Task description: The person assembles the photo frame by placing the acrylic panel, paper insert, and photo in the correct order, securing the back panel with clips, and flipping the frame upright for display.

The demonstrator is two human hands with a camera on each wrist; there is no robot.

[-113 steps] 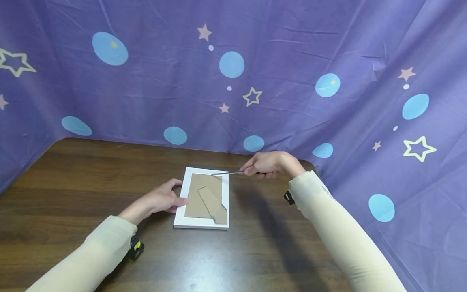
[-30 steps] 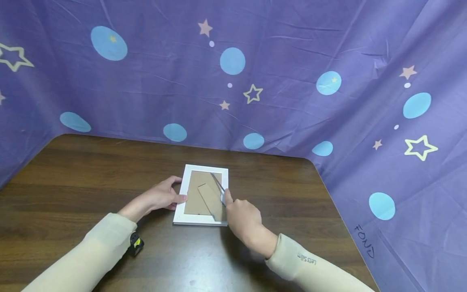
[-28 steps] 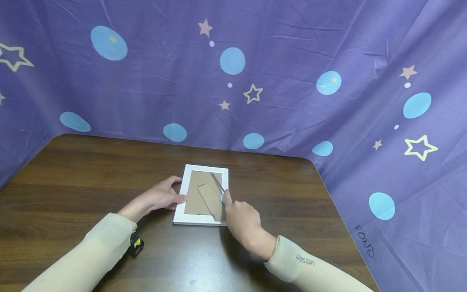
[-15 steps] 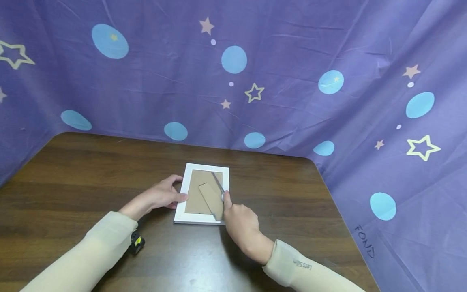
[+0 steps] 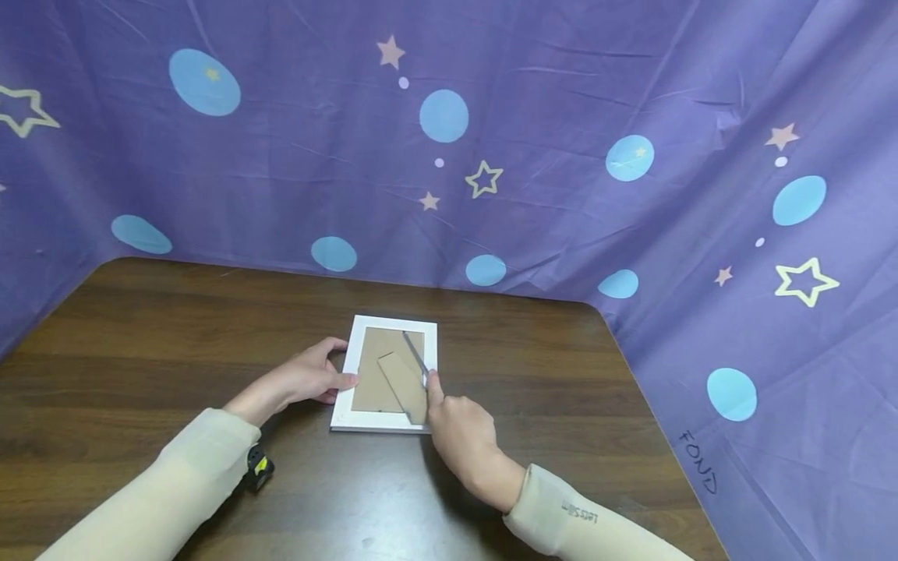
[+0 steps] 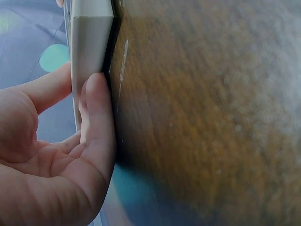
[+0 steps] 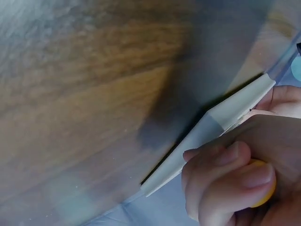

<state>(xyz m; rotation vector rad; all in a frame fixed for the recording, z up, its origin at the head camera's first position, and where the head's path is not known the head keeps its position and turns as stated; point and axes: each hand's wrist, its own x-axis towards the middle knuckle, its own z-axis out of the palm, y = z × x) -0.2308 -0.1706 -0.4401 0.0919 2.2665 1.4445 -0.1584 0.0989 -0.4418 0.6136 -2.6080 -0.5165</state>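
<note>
A white frame [image 5: 382, 421] with a brown backing board [image 5: 375, 389] and an angled stand flap [image 5: 403, 382] lies on the table. My left hand [image 5: 309, 376] grips its left edge, thumb on top; in the left wrist view the fingers of this hand [image 6: 61, 150] lie along the frame's side [image 6: 89, 42]. My right hand [image 5: 464, 436] holds a thin dark tool [image 5: 414, 351], index finger extended along it, the tip near the board's top right corner. In the right wrist view, curled fingers of the right hand [image 7: 235, 179] wrap a yellow-orange part [image 7: 264, 193] beside the frame [image 7: 240, 101].
The brown wooden table [image 5: 175, 335] extends around the frame. A purple curtain [image 5: 547, 93] with stars and blue dots hangs behind and to the right. A small black and yellow device [image 5: 258, 467] is at the left wrist.
My right hand has come down from beyond the frame's top right to its right edge, turning the tool from nearly level to slanted. Lately it has slid slightly nearer. The left hand keeps its grip.
</note>
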